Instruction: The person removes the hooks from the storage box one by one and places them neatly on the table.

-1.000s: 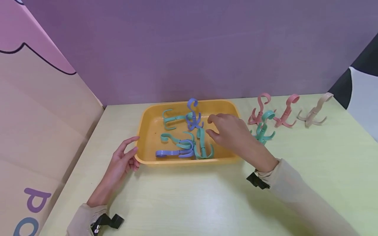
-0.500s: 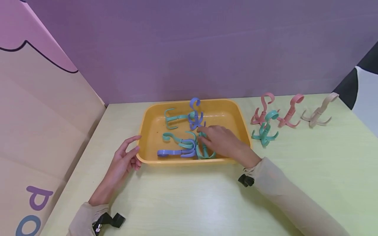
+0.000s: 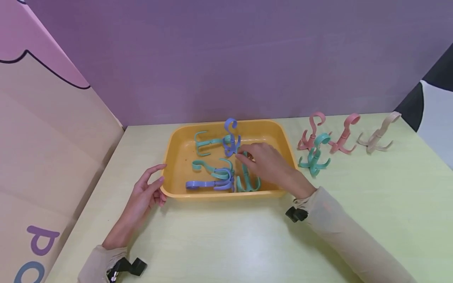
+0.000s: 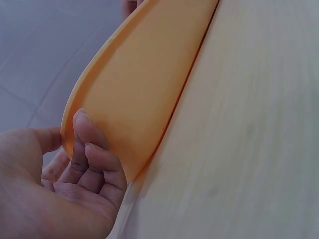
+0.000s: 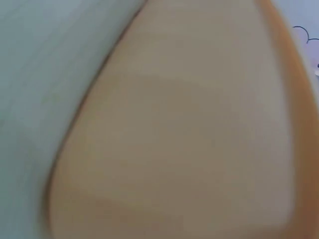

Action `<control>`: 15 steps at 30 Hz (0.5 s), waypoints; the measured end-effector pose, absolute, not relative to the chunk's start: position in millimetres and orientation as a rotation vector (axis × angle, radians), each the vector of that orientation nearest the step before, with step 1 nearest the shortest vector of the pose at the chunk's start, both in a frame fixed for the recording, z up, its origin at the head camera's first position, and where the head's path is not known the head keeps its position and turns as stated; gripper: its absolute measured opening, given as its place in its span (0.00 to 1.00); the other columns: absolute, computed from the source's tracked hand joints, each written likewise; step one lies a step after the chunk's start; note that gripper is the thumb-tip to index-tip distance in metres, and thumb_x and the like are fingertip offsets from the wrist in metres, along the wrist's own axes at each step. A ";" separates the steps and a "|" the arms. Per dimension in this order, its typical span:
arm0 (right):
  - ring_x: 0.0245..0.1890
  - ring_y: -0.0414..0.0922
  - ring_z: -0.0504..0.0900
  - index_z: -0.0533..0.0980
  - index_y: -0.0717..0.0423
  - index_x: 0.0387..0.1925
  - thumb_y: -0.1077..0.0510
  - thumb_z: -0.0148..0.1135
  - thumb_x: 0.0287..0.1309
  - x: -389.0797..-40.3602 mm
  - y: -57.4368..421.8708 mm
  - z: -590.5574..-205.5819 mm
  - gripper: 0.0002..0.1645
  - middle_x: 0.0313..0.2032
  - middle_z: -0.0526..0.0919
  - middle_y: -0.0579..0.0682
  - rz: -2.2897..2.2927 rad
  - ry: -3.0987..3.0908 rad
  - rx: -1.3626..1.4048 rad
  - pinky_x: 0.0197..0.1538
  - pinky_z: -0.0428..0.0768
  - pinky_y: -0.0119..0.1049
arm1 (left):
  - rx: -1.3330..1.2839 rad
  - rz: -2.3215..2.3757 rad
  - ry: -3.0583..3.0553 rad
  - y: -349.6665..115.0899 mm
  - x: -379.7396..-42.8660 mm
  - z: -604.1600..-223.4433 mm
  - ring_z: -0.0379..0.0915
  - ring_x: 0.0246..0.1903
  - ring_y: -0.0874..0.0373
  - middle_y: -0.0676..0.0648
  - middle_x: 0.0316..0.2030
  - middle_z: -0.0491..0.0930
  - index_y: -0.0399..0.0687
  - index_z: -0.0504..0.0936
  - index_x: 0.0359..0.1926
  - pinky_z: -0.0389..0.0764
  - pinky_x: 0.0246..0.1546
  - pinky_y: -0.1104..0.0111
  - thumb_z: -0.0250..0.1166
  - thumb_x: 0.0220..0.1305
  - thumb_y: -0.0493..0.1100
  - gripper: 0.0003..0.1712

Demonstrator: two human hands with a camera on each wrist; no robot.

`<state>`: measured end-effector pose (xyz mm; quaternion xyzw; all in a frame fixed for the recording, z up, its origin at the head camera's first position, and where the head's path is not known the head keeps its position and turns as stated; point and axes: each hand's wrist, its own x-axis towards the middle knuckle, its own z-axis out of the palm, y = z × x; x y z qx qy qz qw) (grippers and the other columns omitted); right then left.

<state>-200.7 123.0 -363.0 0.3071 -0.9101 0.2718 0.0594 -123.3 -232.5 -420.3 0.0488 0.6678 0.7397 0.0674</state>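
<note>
One right hand (image 3: 267,163) pinches the upper end of a green hook (image 3: 246,177) inside the yellow tray (image 3: 180,167), near its front rim, while the left hand (image 3: 146,190) grips the tray's left edge — seemingly a picking-up step, calling for the prongs to clear that rim. A second ago the right hand hovered over the tray's right side, holding nothing — the hook has since shifted slightly right.

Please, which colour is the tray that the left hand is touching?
The tray is yellow-orange; it shows best in the head view.
</note>
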 end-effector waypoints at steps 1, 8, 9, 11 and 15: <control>0.22 0.40 0.72 0.84 0.57 0.42 0.54 0.61 0.69 -200.4 123.5 -360.5 0.11 0.23 0.79 0.43 0.819 -2.744 0.935 0.27 0.72 0.35 | 0.146 2.228 2.014 -232.6 -123.3 -420.2 0.75 0.19 0.61 0.51 0.20 0.80 0.47 0.61 0.71 0.79 0.21 0.73 0.55 0.77 0.45 0.27; 0.26 0.42 0.74 0.84 0.57 0.40 0.55 0.61 0.69 -195.7 131.9 -339.7 0.10 0.26 0.82 0.45 0.794 -2.735 0.938 0.31 0.74 0.36 | 0.156 2.229 2.011 -232.9 -123.6 -419.3 0.75 0.18 0.61 0.51 0.20 0.80 0.45 0.60 0.72 0.79 0.21 0.74 0.54 0.77 0.44 0.28; 0.26 0.42 0.74 0.84 0.56 0.40 0.55 0.61 0.70 -194.6 133.1 -336.5 0.10 0.27 0.82 0.45 0.781 -2.736 0.932 0.31 0.74 0.36 | 0.154 2.229 2.012 -232.9 -123.6 -419.2 0.75 0.18 0.61 0.50 0.20 0.80 0.45 0.60 0.72 0.79 0.21 0.73 0.54 0.77 0.44 0.28; 0.26 0.43 0.74 0.84 0.56 0.41 0.55 0.61 0.70 -191.6 134.8 -330.4 0.10 0.29 0.82 0.46 0.748 -2.732 0.916 0.30 0.73 0.37 | 0.154 2.227 2.014 -232.9 -123.6 -419.0 0.75 0.18 0.61 0.50 0.20 0.80 0.45 0.59 0.72 0.78 0.21 0.73 0.55 0.77 0.45 0.28; 0.28 0.44 0.76 0.84 0.56 0.44 0.54 0.61 0.69 -186.7 137.1 -323.4 0.11 0.32 0.83 0.48 0.635 -2.721 0.904 0.30 0.75 0.38 | 0.146 2.220 2.020 -232.7 -122.9 -419.3 0.75 0.19 0.61 0.50 0.20 0.79 0.46 0.60 0.72 0.78 0.21 0.74 0.55 0.77 0.45 0.28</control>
